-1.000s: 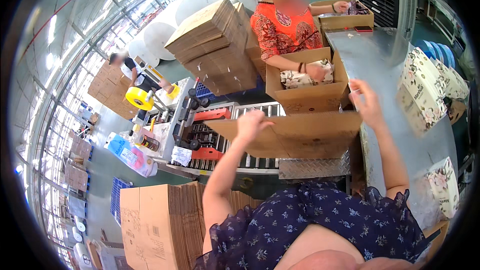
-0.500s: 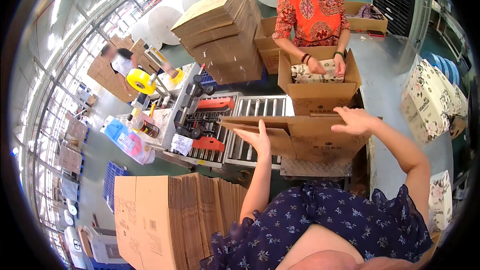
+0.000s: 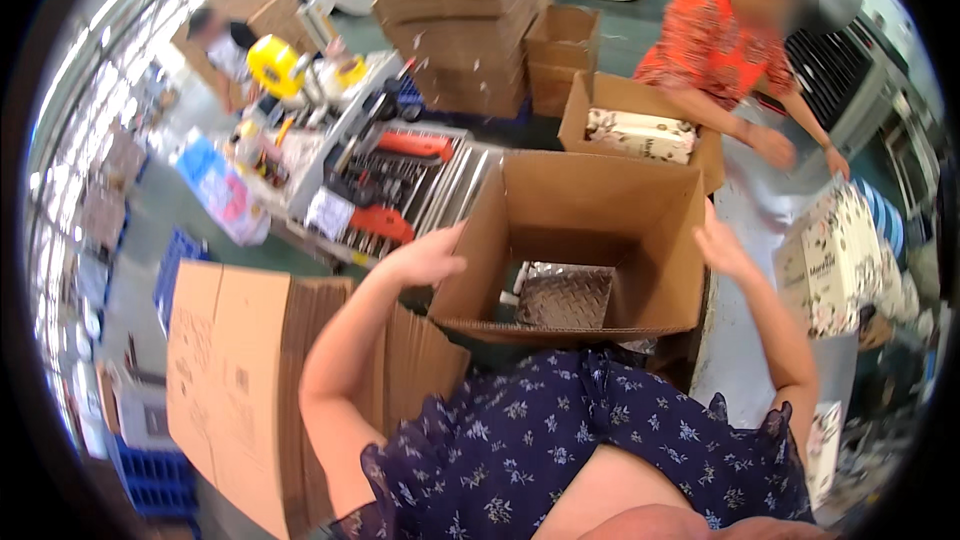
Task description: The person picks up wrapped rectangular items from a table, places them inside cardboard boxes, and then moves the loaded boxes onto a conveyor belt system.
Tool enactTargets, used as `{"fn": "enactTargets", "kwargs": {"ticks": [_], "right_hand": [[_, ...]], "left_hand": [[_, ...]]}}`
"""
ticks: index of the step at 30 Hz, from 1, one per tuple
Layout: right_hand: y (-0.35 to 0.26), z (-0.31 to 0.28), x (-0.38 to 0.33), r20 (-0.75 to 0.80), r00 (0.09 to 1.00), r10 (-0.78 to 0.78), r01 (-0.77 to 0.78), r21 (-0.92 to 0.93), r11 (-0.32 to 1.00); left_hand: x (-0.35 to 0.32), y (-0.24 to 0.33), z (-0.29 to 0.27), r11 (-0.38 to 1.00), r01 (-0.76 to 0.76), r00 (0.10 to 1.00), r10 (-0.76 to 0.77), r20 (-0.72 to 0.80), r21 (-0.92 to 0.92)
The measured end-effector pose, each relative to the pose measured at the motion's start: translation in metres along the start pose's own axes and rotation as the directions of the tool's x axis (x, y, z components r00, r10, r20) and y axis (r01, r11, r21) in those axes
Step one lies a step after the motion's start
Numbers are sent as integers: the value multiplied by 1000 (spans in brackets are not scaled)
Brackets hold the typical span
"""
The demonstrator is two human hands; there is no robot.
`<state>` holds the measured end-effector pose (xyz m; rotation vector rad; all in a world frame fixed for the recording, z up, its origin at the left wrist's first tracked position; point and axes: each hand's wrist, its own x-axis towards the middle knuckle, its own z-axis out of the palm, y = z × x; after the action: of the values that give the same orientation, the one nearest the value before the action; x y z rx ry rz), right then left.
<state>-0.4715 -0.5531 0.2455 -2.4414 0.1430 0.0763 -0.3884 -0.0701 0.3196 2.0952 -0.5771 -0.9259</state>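
A brown cardboard box (image 3: 604, 185) stands squared up in front of me, its top flaps not visible from above. Through its bottomless middle I see a diamond-patterned metal plate (image 3: 566, 298). My left hand (image 3: 428, 256) holds the outside of the left wall, thumb toward the box. On the opposite side, my right hand (image 3: 722, 245) grips the right wall near its far corner, some fingers hidden behind the cardboard. Just beyond sits a second cardboard box (image 3: 575, 130) with a white flower-printed pack (image 3: 640, 135) inside.
A co-worker in orange (image 3: 700, 40) reaches over the metal table (image 3: 745, 285) toward flower-printed packs (image 3: 830, 255). Flattened cartons (image 3: 240, 380) stand at my left. A roller conveyor (image 3: 455, 190) with a red-railed tape machine (image 3: 380, 180) lies left of the box; stacked cartons (image 3: 455, 30) rise behind.
The box between my hands has gone from nearly flat to opened out, and my hands are now on its two sides. The co-worker has moved right, hands out of the second box.
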Motion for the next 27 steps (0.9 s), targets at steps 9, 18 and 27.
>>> {"fn": "enactTargets", "kwargs": {"ticks": [9,18,27], "right_hand": [[-106,194,47,235,631,-739,756,-400,518],[-147,157,84,76,502,-862,747,-540,387],[-138,90,59,341,936,-87,217,-365,905]], "left_hand": [[107,-56,97,636,111,850,-458,258,764],[19,-12,98,679,-115,975,-61,212,725],[158,-118,131,183,-386,476,879,24,904]]}}
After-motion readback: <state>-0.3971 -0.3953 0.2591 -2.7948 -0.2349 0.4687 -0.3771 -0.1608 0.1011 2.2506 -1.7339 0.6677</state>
